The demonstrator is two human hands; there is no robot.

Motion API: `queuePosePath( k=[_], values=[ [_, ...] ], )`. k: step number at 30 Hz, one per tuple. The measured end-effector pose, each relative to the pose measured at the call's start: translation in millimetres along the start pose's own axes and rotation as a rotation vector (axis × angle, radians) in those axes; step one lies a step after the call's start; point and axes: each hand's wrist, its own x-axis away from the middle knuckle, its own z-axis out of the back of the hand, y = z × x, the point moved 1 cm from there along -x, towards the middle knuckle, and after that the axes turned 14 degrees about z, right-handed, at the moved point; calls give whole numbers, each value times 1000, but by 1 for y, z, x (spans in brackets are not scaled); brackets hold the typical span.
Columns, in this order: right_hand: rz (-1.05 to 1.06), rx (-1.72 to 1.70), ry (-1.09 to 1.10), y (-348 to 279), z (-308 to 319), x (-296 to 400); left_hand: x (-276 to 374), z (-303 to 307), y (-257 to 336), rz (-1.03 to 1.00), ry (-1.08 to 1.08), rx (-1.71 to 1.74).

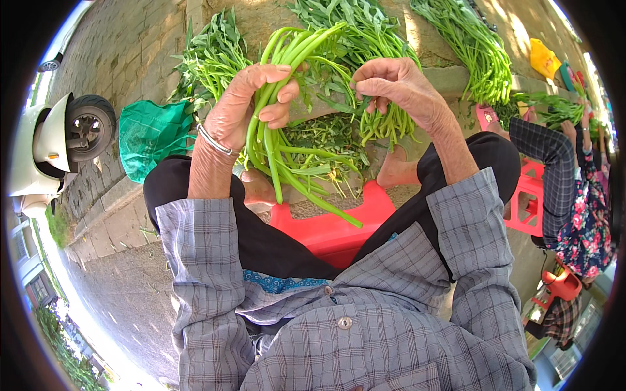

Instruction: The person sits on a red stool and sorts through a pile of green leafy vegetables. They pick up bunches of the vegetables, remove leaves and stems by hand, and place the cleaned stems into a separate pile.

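Note:
My left hand (254, 100), with a metal bangle at the wrist, is closed around a bunch of green leafy-vegetable stems (266, 117) that look like water spinach. The stems arch over above the fingers and hang down below the palm. To the right, my right hand (386, 88) pinches a thin stem with a leaf between thumb and fingertips. Behind the hands, a large pile of the same greens (371, 36) lies on the pavement, with a smaller pile (215, 63) at its left. Trimmed leaves and stem bits (327, 139) lie on the ground between my feet.
A red plastic stool (332, 229) is beneath me. At the left are a green bag (151, 137) and a scooter's wheel (90, 127). Another heap of greens (479, 54) lies at upper right, near a yellow bag (544, 58). A seated person (552, 166) handles greens at the right.

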Motion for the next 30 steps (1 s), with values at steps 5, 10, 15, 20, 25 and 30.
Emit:
queuePosePath(
  k=[5, 10, 15, 20, 25, 30],
  values=[
    [3, -2, 17, 4, 2, -1, 0, 3, 0, -10, -26, 1],
    [-14, 104, 10, 2, -2, 0, -1, 1, -2, -22, -39, -17],
    [-17, 51, -10, 1, -5, -2, -1, 3, -2, -20, -23, -20],
    [-18, 53, 5, 2, -6, 0, -2, 5, -3, -25, -39, -4],
    [-24, 66, 16, 2, -4, -1, 0, 1, 0, -13, -24, -31],
    [27, 128, 10, 7, -7, -1, -1, 1, -1, -13, -10, -26]
  ],
)
